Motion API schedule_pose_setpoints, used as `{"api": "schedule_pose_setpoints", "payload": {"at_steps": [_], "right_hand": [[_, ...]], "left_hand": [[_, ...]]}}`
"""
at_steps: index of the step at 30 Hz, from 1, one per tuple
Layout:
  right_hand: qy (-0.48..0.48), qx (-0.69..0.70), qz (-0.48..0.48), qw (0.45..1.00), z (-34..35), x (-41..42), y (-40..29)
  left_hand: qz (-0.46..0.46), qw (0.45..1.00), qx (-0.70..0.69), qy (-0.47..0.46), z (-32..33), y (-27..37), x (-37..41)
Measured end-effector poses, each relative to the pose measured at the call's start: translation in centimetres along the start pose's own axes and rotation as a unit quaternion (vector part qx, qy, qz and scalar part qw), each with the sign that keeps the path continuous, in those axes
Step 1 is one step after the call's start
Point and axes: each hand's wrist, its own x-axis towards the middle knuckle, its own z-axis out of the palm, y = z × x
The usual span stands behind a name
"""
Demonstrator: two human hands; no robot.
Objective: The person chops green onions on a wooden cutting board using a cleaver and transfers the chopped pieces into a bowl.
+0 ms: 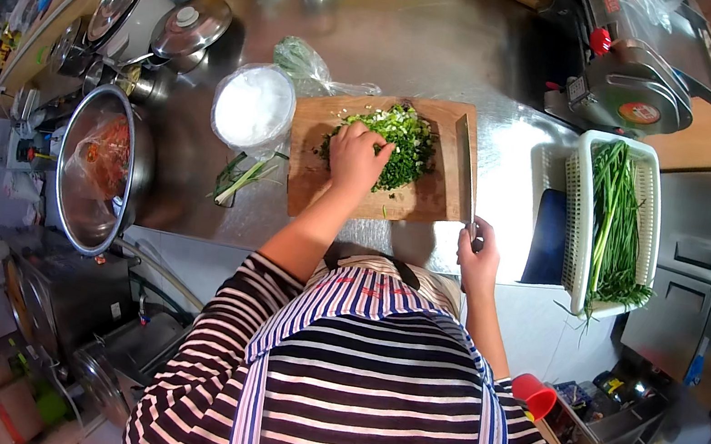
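Observation:
Chopped green onions (410, 154) lie heaped on a wooden cutting board (433, 211), dark green towards me and paler at the far side. My left hand (357, 157) rests over the left part of the heap with bent fingers; whether bits are pinched under them is hidden. My right hand (481, 255) grips the handle of a kitchen knife (467, 159) at the board's near right corner. The knife's blade points away from me along the right side of the board, apart from the heap.
Left of the board are a plastic-wrapped white tub (253, 107), loose scallion pieces (243, 181) and a large steel bowl (86, 226). A clear plastic bag (316, 71) lies behind. At the right stand a white basket (575, 220) of long green stalks (617, 226) and a slicing machine (644, 93).

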Motion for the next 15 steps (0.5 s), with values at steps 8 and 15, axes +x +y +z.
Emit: {"api": "schedule_pose_setpoints", "payload": {"at_steps": [8, 15], "right_hand": [[0.023, 0.066, 0.02, 0.997, -0.9, -1.6, 1.9], [0.026, 0.064, 0.001, 0.998, -1.6, -1.6, 2.3]], "left_hand": [[-0.02, 0.988, 0.122, -0.095, 2.5, 1.1, 2.1], [-0.036, 0.986, 0.117, -0.116, 2.6, 1.2, 2.1]]}}
